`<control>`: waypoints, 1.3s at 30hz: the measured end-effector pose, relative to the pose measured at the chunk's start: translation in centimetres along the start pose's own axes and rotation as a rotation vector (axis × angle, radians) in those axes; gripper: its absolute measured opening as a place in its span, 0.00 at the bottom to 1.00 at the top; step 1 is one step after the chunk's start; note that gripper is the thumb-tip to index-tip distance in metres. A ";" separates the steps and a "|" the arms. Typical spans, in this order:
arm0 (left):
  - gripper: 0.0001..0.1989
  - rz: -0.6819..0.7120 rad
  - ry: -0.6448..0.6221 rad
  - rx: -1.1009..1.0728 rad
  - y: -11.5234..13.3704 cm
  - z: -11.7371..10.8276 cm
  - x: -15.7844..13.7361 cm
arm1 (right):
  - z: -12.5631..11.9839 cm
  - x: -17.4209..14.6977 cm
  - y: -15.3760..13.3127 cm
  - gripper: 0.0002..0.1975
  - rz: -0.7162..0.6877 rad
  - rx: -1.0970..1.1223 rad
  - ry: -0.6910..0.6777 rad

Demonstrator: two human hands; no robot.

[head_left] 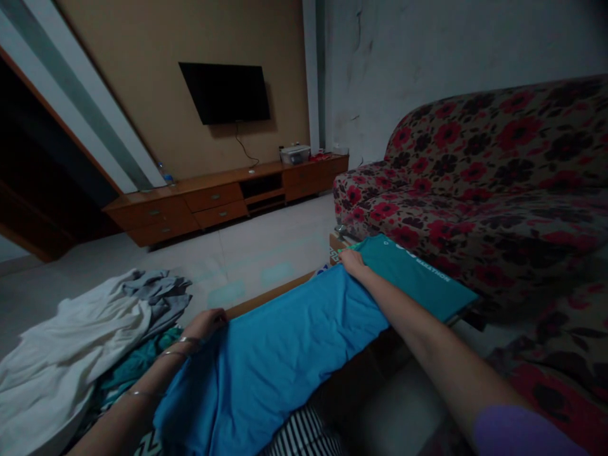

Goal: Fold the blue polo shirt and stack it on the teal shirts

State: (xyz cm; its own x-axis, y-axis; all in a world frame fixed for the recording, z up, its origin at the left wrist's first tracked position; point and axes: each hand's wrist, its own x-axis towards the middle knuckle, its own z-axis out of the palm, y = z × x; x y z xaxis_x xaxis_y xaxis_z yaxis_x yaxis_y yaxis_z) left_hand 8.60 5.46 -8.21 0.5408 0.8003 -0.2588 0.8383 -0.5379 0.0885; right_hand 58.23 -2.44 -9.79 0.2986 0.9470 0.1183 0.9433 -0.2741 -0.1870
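A bright blue garment (280,342) lies spread with light wrinkles over a low table (270,294), and its near side hangs down towards my lap. At its far left edge, my left hand (206,323) has its fingers closed on the fabric. My right hand (354,261) pinches the far right corner, beside a folded teal shirt (422,272) with white "MARATHON" lettering. My right forearm passes over part of that shirt. Most fingertips are hidden by the hands and the cloth.
Heaped to the left are white clothes (80,342), grey clothes (161,294) and a dark green cloth (135,367). A floral sofa (456,158) stands at the right. Across the tiled floor is a wooden cabinet (166,215), below a wall television (228,94).
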 end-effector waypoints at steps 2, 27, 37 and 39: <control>0.17 -0.044 0.118 0.130 1.5 -0.1 -0.9 | 0.0 -0.4 -0.6 0.18 0.031 -0.004 0.053; 0.28 -0.124 0.293 0.142 10.0 7.5 -7.4 | 3.8 -5.3 -1.0 0.22 -0.231 0.354 0.171; 0.28 -0.154 0.376 0.146 12.0 11.8 -16.1 | 1.9 -17.7 4.7 0.27 -0.044 0.421 0.215; 0.30 -0.127 0.352 0.172 11.3 11.6 -16.5 | 2.3 -19.7 4.5 0.29 -0.077 0.416 0.192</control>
State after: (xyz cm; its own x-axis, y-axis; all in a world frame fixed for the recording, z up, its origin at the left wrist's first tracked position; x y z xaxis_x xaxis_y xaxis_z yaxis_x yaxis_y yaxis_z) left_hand 8.36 -16.91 -14.12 0.4488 0.8891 0.0901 0.8926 -0.4412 -0.0927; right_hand 56.29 -21.91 -15.22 0.2889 0.9029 0.3183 0.8370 -0.0768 -0.5418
